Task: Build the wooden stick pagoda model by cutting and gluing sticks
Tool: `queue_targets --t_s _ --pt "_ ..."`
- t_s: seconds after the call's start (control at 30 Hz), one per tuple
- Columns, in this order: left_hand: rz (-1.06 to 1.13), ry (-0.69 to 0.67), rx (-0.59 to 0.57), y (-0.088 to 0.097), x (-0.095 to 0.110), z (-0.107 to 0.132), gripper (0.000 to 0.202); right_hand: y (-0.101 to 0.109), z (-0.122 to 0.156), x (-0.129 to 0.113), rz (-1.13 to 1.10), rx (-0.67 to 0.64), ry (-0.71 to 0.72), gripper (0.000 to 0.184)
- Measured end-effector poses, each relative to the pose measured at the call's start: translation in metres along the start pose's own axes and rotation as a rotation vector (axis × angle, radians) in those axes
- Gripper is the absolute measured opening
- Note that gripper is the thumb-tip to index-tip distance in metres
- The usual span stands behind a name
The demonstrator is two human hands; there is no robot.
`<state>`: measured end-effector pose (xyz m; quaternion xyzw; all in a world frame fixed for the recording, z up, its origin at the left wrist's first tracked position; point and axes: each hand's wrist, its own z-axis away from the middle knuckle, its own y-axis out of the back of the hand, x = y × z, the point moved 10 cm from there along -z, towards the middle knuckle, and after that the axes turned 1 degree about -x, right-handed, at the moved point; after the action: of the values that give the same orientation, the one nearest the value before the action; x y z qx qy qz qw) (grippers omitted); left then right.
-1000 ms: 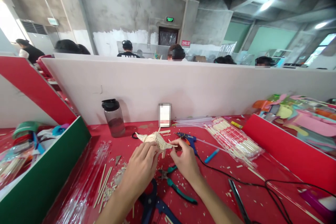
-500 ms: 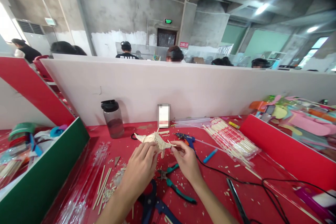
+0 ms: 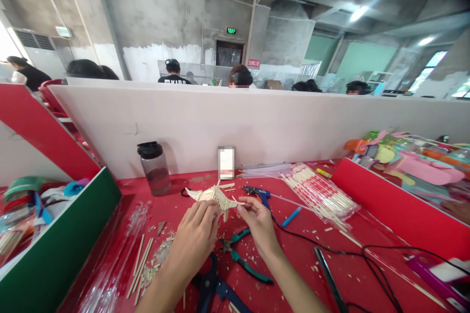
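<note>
A small pale wooden-stick model [image 3: 219, 197], shaped like a roof with upturned corners, is held above the red table. My left hand [image 3: 198, 222] is closed on its near left side, the fingertips partly hidden behind the hand. At the right corner, my right hand [image 3: 259, 217] pinches a short thin stick [image 3: 239, 203] that touches the model. Just below the hands lie green-handled cutting pliers [image 3: 238, 259]. A blue-handled cutter [image 3: 216, 286] rests nearer to me, partly under my left forearm. Behind my right hand is a blue glue gun [image 3: 259, 193].
A water bottle [image 3: 154, 168] and an upright phone [image 3: 226, 163] stand by the white partition [image 3: 205, 122]. Bundled sticks [image 3: 319, 190] and a blue pen [image 3: 292, 217] lie right. A black cord [image 3: 316, 242] crosses the table. Loose sticks [image 3: 141, 264] and scraps lie left, beside a green divider [image 3: 73, 239].
The whole view has shifted slightly, so things sit a little further left. Both hands keep nearly the same hold on the stick model and the short stick.
</note>
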<state>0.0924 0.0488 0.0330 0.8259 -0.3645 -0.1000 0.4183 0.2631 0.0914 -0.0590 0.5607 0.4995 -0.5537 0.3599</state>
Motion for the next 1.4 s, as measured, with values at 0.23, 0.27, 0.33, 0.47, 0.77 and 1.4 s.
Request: queue_targets --t_s 0.23,0.27,0.33,0.47,0.77,1.4 --pt "-0.112 -0.066 0.004 -0.001 0.007 0.002 0.017 -0.003 0.002 -0.007 0.043 -0.029 0.015 0.037" --pt "-0.127 -0.072 0.002 -0.001 0.008 0.002 0.018 -0.003 0.003 -0.009 0.059 -0.045 0.025 0.037" --pt "-0.146 -0.077 -0.002 -0.002 0.007 0.003 0.019 -0.005 0.004 -0.013 0.097 -0.079 0.055 0.037" --pt "-0.156 -0.071 -0.007 -0.003 0.005 0.004 0.018 -0.005 0.006 -0.018 0.174 -0.119 0.109 0.033" --pt "-0.187 -0.082 -0.029 -0.009 0.004 0.007 0.025 -0.011 0.008 -0.02 0.156 -0.2 0.066 0.024" --pt "-0.174 -0.078 -0.01 -0.009 -0.002 0.01 0.022 0.016 0.0 -0.031 0.573 -0.414 0.116 0.037"
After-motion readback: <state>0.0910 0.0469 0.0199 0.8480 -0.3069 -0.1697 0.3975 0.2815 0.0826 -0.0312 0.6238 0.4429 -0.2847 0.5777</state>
